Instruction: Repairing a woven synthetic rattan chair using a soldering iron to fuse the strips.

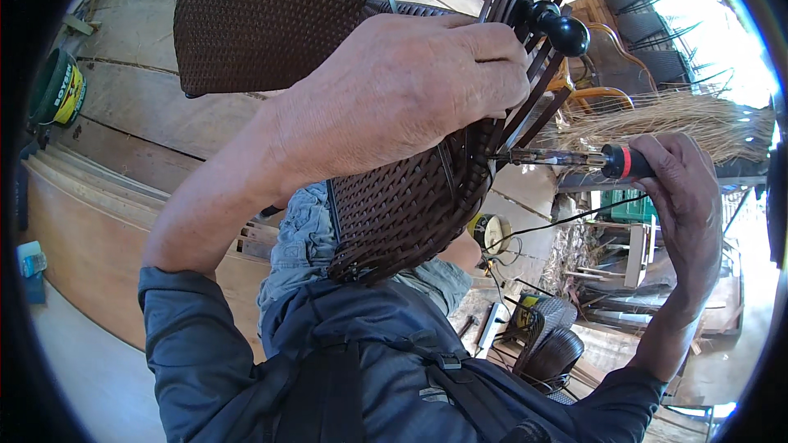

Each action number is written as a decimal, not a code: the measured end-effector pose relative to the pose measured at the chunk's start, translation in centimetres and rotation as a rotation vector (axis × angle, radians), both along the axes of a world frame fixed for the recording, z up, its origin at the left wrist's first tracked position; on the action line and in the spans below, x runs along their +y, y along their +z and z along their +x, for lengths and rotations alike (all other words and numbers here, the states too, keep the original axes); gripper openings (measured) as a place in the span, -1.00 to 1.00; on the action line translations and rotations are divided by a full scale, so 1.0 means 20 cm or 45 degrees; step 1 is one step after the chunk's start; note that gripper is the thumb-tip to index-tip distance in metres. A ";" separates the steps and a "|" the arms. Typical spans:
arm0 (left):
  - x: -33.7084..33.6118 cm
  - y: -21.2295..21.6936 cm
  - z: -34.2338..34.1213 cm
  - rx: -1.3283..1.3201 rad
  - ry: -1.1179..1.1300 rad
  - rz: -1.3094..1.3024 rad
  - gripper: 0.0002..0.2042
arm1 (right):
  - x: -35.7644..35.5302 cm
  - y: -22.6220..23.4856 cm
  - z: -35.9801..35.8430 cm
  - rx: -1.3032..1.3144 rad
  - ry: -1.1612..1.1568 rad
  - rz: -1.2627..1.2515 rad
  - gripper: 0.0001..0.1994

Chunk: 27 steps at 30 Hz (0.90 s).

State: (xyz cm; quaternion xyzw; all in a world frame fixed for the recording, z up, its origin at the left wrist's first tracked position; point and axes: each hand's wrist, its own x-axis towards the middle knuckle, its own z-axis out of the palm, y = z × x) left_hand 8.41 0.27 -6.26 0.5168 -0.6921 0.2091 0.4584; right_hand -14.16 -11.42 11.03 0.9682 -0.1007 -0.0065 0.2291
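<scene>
A dark brown woven wicker piece, part of what looks like a chair, rests against my lap. My left hand reaches over it, fingers closed on its woven edge; the fingertips are partly hidden. Loose brown strips fan out past those fingers, beside a black ball-shaped knob. In my right hand is a soldering iron with a black handle and a red band. Its tip points left and meets the wicker edge just below my left fingers. A dark cord hangs near the handle.
Another woven panel extends at the far left. A dark green bucket stands at the left edge. At right lie a bundle of dry tan strands and a green crate. A white power strip and cords lie low on the floor.
</scene>
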 end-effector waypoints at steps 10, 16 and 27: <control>-0.01 -0.03 -0.01 0.084 -0.010 -0.131 -0.78 | 0.01 0.02 0.02 0.014 0.037 -0.058 -0.60; 0.02 -0.02 -0.05 0.026 0.187 -0.193 -0.78 | -0.01 0.03 0.03 0.002 0.107 -0.095 -0.59; 0.00 -0.07 -0.05 0.056 0.270 -0.201 -0.70 | -0.03 0.02 0.02 -0.014 0.174 -0.137 -0.60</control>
